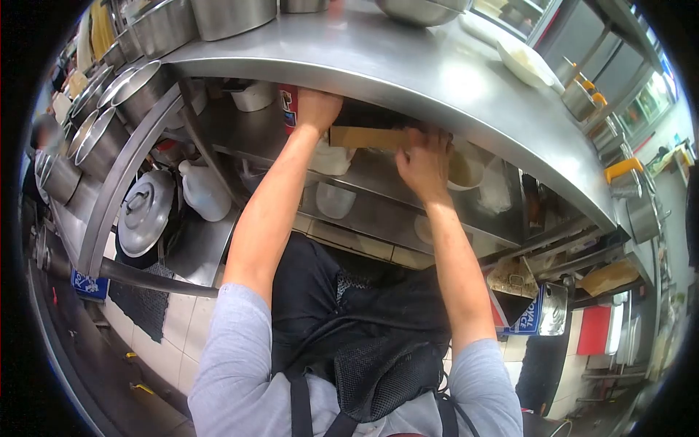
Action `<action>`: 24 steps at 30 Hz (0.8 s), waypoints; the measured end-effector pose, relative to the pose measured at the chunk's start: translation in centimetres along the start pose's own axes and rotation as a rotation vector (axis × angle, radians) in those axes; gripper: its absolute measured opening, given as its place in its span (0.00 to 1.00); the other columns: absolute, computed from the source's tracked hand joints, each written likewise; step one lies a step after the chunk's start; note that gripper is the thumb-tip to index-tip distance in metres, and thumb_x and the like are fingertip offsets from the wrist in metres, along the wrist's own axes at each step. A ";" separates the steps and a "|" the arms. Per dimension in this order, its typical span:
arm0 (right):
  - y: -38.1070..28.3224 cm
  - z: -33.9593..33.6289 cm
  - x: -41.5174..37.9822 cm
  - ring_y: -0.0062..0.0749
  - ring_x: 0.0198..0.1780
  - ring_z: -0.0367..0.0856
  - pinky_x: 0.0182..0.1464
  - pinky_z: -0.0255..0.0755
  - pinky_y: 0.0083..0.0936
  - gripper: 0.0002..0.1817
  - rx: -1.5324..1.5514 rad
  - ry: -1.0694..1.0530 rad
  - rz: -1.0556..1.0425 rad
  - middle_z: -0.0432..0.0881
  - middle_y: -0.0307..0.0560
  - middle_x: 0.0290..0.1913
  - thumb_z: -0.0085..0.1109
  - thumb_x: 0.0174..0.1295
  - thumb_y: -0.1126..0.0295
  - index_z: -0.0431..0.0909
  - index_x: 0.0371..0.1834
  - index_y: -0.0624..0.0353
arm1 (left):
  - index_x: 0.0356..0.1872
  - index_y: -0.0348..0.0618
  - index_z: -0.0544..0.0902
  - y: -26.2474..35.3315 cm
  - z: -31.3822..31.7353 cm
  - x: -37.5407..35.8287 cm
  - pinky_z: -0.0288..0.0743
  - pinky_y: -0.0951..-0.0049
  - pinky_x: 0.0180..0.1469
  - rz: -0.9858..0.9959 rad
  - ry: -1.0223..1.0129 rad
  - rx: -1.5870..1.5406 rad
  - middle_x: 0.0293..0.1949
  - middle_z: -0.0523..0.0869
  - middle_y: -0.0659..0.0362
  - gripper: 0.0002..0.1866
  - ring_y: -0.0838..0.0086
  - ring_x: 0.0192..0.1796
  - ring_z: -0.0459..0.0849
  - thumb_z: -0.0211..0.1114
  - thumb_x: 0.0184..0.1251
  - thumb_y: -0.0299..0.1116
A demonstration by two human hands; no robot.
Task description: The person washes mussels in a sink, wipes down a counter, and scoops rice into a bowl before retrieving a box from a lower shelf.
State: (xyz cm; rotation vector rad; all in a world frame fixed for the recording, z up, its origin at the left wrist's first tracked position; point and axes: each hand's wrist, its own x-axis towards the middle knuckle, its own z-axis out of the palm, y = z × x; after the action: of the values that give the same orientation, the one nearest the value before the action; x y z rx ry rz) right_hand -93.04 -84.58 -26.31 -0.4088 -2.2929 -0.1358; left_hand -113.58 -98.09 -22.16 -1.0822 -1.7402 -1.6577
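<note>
Both arms reach under the steel counter to a shelf below it. My left hand is beside a red container with a label; its fingers are hidden under the counter edge. My right hand has its fingers closed on the right end of a brown cardboard piece. The cardboard's left end lies just right of my left wrist. To the right of my right hand sits a pale bowl, and a white container is below the cardboard.
Steel pots line the left side. A lidded pot and a plastic jug stand on the lower left shelf. A white dish rests on the counter at right. Another person is at the far left.
</note>
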 end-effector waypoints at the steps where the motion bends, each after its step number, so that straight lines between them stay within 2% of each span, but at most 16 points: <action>1: 0.1 0.1 0.0 0.60 0.61 0.66 0.58 0.62 0.61 0.18 0.018 0.009 -0.016 0.72 0.54 0.59 0.60 0.58 0.61 0.78 0.52 0.50 | 0.45 0.36 0.83 0.0 -0.2 0.6 0.72 0.55 0.56 0.136 -0.119 0.421 0.47 0.85 0.43 0.13 0.46 0.52 0.80 0.59 0.67 0.34; 2: 0.1 0.2 0.1 0.60 0.61 0.66 0.58 0.62 0.61 0.18 0.019 0.011 -0.019 0.72 0.54 0.59 0.60 0.58 0.61 0.78 0.52 0.50 | 0.44 0.37 0.83 0.0 -0.3 1.0 0.72 0.54 0.56 0.270 -0.239 0.842 0.46 0.85 0.43 0.12 0.46 0.52 0.80 0.57 0.68 0.34; 3: 0.2 0.3 0.2 0.58 0.61 0.67 0.59 0.62 0.58 0.18 0.010 -0.010 -0.014 0.72 0.54 0.59 0.60 0.59 0.60 0.78 0.52 0.51 | 0.44 0.37 0.83 0.0 -0.4 1.2 0.72 0.54 0.56 0.271 -0.237 0.844 0.46 0.85 0.43 0.12 0.46 0.52 0.80 0.57 0.68 0.34; 5: 0.6 0.3 0.7 0.56 0.60 0.68 0.59 0.62 0.56 0.19 0.001 -0.027 -0.009 0.73 0.53 0.59 0.59 0.59 0.60 0.78 0.52 0.51 | 0.54 0.42 0.82 0.2 -0.3 1.6 0.68 0.52 0.62 0.093 -0.354 0.700 0.56 0.83 0.48 0.17 0.53 0.61 0.78 0.54 0.69 0.35; 6: 1.1 0.5 1.7 0.53 0.64 0.67 0.65 0.57 0.57 0.19 0.044 -0.240 0.083 0.73 0.52 0.62 0.56 0.62 0.58 0.78 0.55 0.50 | 0.54 0.42 0.82 -0.6 0.0 1.5 0.68 0.52 0.62 0.097 -0.350 0.701 0.56 0.83 0.48 0.17 0.53 0.61 0.78 0.54 0.69 0.35; 7: 1.7 0.7 2.8 0.50 0.68 0.66 0.70 0.52 0.57 0.21 0.088 -0.453 0.175 0.73 0.50 0.65 0.52 0.65 0.55 0.78 0.58 0.48 | 0.49 0.41 0.83 -2.3 0.5 1.1 0.69 0.53 0.59 0.263 -0.215 0.697 0.52 0.84 0.48 0.15 0.53 0.57 0.79 0.54 0.68 0.34; 8: 3.6 3.9 3.6 0.50 0.68 0.66 0.70 0.52 0.57 0.21 0.088 -0.448 0.175 0.73 0.50 0.65 0.52 0.65 0.55 0.78 0.58 0.48 | 0.44 0.40 0.83 -3.2 0.7 1.0 0.71 0.54 0.56 0.428 -0.079 0.687 0.47 0.84 0.48 0.13 0.53 0.52 0.80 0.54 0.67 0.34; 10: 8.2 12.5 4.4 0.44 0.69 0.66 0.73 0.54 0.52 0.24 1.188 -0.005 0.355 0.73 0.43 0.66 0.44 0.71 0.50 0.72 0.64 0.49 | 0.44 0.40 0.83 -1.5 -0.3 1.0 0.71 0.54 0.55 0.395 -0.121 0.719 0.47 0.85 0.48 0.13 0.53 0.52 0.81 0.54 0.67 0.34; 11: 8.2 11.5 5.3 0.44 0.69 0.66 0.73 0.54 0.52 0.24 1.188 -0.001 0.355 0.73 0.43 0.66 0.44 0.71 0.50 0.72 0.64 0.49 | 0.45 0.41 0.83 -1.0 -0.6 0.9 0.71 0.54 0.55 0.355 -0.167 0.752 0.47 0.85 0.49 0.13 0.54 0.52 0.81 0.54 0.66 0.34; 13: 8.4 9.8 7.2 0.42 0.72 0.65 0.74 0.55 0.46 0.30 2.961 0.044 1.085 0.72 0.44 0.69 0.35 0.74 0.46 0.67 0.69 0.52 | 0.45 0.41 0.83 -1.8 -0.8 0.8 0.72 0.53 0.55 0.377 -0.188 0.825 0.47 0.85 0.48 0.13 0.54 0.52 0.81 0.54 0.66 0.33; 14: 8.1 9.5 7.7 0.42 0.72 0.65 0.74 0.55 0.46 0.30 2.965 0.041 1.075 0.72 0.44 0.69 0.35 0.74 0.46 0.67 0.69 0.52 | 0.45 0.40 0.84 -2.1 -0.9 0.9 0.72 0.53 0.54 0.393 -0.204 0.900 0.46 0.85 0.48 0.13 0.54 0.52 0.81 0.55 0.65 0.32; 15: 7.4 9.5 9.1 0.42 0.71 0.65 0.74 0.56 0.46 0.29 3.049 0.068 1.097 0.72 0.44 0.68 0.36 0.74 0.46 0.67 0.69 0.52 | 0.44 0.40 0.84 -2.5 -0.8 1.1 0.72 0.53 0.53 0.308 -0.171 0.717 0.46 0.85 0.47 0.13 0.54 0.51 0.82 0.55 0.64 0.31; 16: 7.0 9.4 9.9 0.42 0.71 0.66 0.73 0.56 0.45 0.29 3.133 0.094 1.119 0.72 0.44 0.68 0.36 0.73 0.47 0.67 0.69 0.52 | 0.44 0.40 0.84 -2.5 -0.9 1.3 0.72 0.53 0.53 0.314 -0.165 0.722 0.46 0.85 0.47 0.13 0.54 0.51 0.82 0.55 0.64 0.31; 18: 5.4 9.9 10.9 0.41 0.70 0.67 0.73 0.57 0.45 0.28 3.301 0.147 1.169 0.73 0.44 0.67 0.37 0.73 0.48 0.67 0.69 0.52 | 0.43 0.41 0.85 -2.7 -1.2 1.0 0.72 0.53 0.53 0.335 -0.282 0.949 0.45 0.86 0.48 0.13 0.55 0.51 0.82 0.55 0.63 0.30; 21: 3.9 9.6 8.8 0.41 0.68 0.68 0.71 0.59 0.43 0.27 3.534 0.264 1.276 0.73 0.45 0.66 0.38 0.73 0.49 0.68 0.68 0.53 | 0.46 0.41 0.84 -0.5 -2.0 1.1 0.72 0.53 0.55 0.253 -0.340 0.895 0.48 0.86 0.48 0.13 0.54 0.53 0.82 0.55 0.64 0.31; 24: -0.2 11.8 11.4 0.41 0.67 0.69 0.70 0.60 0.42 0.26 3.736 0.445 1.403 0.74 0.45 0.65 0.40 0.73 0.51 0.69 0.67 0.53 | 0.48 0.42 0.84 -0.3 -1.7 1.1 0.73 0.53 0.56 0.180 -0.408 0.872 0.50 0.85 0.49 0.15 0.53 0.54 0.82 0.56 0.65 0.33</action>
State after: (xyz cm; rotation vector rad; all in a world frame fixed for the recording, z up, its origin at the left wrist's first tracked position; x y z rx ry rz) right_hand -108.57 -79.30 -26.06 -0.3935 -1.4144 -2.9507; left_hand -114.75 -99.55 -21.23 -1.1081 -2.1975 -0.4481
